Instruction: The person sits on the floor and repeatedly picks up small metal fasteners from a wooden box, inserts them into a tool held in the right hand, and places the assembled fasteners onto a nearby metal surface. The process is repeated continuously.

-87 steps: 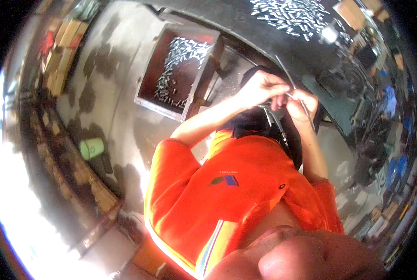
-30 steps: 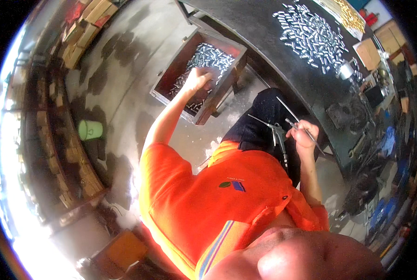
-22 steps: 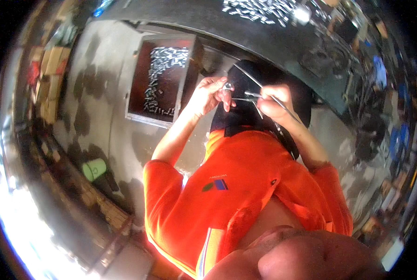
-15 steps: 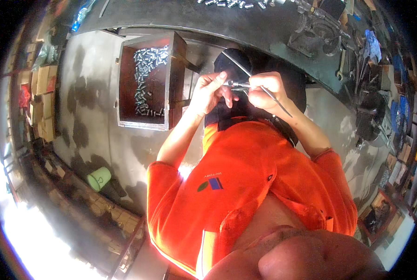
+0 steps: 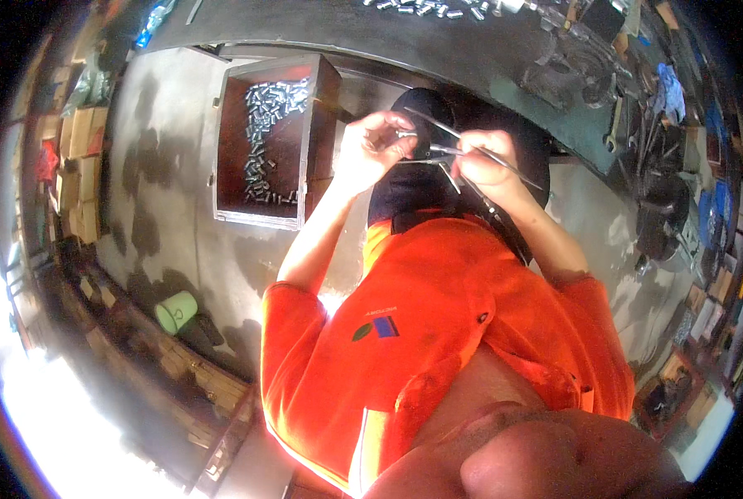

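My left hand (image 5: 373,156) is pinched around a small silvery metal piece (image 5: 405,133), which sits between the thumb and fingers. To its right, my right hand (image 5: 488,158) is closed around a long, thin, dark metal rod (image 5: 438,125) that crosses it diagonally, one end up and left, the other over the wrist. A second slim metal tool (image 5: 446,150) sticks out of the same fist toward my left hand; its exact kind is unclear. Another thin metal piece (image 5: 452,179) hangs below that fist. Both hands are above my dark-clothed lap.
An open wooden box (image 5: 259,220) holding many small silvery cylindrical parts (image 5: 259,125) stands left of my hands. Ahead lies a dark workbench (image 5: 305,25) with more such parts (image 5: 429,8) and a wrench (image 5: 614,129). A pale green container (image 5: 177,313) lies at the lower left.
The small metal piece was at the tool's tip by spread left fingers; it is now apart from the tool in my pinched left hand. My right hand has shifted slightly right.
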{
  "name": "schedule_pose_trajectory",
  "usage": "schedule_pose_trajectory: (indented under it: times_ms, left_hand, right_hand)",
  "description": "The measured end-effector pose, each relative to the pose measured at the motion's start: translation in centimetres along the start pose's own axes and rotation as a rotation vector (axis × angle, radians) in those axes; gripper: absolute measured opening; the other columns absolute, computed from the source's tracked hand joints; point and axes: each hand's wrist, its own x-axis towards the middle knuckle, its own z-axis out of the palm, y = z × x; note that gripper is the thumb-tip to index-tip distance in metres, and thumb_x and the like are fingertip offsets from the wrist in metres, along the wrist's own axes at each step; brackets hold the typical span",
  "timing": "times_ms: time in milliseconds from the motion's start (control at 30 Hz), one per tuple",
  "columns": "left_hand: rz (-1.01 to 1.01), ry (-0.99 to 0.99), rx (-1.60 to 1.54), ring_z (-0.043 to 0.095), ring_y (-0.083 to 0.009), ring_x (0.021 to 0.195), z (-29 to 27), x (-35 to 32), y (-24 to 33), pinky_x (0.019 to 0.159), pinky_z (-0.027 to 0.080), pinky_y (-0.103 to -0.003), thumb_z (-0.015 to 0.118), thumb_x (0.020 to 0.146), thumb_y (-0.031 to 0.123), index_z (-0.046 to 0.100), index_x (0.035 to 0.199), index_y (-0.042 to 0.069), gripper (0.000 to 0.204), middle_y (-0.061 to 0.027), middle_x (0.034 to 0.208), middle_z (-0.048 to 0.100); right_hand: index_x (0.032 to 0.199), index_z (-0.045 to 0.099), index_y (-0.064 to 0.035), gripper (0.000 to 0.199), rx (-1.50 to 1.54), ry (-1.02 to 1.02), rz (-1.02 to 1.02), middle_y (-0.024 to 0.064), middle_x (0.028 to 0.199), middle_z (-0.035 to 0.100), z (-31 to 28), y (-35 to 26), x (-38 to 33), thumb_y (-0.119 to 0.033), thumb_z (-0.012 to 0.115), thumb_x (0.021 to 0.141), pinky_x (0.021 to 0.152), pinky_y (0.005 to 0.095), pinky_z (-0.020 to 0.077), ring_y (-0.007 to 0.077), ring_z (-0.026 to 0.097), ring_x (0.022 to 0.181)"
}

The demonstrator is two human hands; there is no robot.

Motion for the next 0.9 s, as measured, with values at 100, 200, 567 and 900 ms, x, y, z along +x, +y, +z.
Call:
schedule_pose_trajectory:
  times_ms: [100,200,567,900]
  left_hand:
    - [0.132,0.161,0.399,0.059,-0.0125,0.064,-1.0,0.7,-0.9,0.057,0.047,-0.024,0.065,0.072,-0.003,0.061,0.087,0.001,0.016,-0.0063,0.078,0.062]
    - [0.213,0.235,0.738,0.062,-0.0212,0.062,-1.3,0.8,-0.1,0.053,0.048,-0.027,0.066,0.066,0.000,0.062,0.082,0.004,0.016,-0.0093,0.077,0.058]
    - [0.466,0.171,0.842,0.057,-0.0204,0.054,-0.7,0.8,-0.7,0.049,0.046,-0.029,0.067,0.063,-0.001,0.062,0.082,0.005,0.021,-0.0067,0.073,0.055]
    - [0.439,0.080,0.976,0.062,-0.0264,0.063,-1.6,6.1,-1.3,0.055,0.051,-0.034,0.069,0.064,0.010,0.064,0.083,0.009,0.020,-0.0082,0.079,0.060]
  right_hand:
    - [0.051,0.038,-0.0044,0.021,0.086,0.048,-0.028,0.0027,0.046,0.040,0.3,-1.2,-1.3,-0.003,0.055,0.063,0.042,0.0270,0.0385,0.0102,0.048,0.044]
    - [0.051,0.035,-0.0037,0.024,0.055,-0.103,-0.189,0.0048,0.046,0.040,-0.1,-2.5,-2.0,-0.006,0.057,0.062,0.042,0.0286,0.0376,0.0132,0.049,0.043]
    - [0.050,0.038,-0.0048,0.022,-0.190,-0.134,-0.159,0.0055,0.045,0.034,1.0,-2.1,-1.5,-0.006,0.054,0.064,0.040,0.0303,0.0269,0.0132,0.033,0.039]
    - [0.050,0.040,-0.0042,0.020,-0.176,0.030,-0.222,0.0026,0.045,0.035,-0.2,-0.9,0.0,-0.007,0.054,0.064,0.039,0.0297,0.0267,0.0105,0.034,0.039]
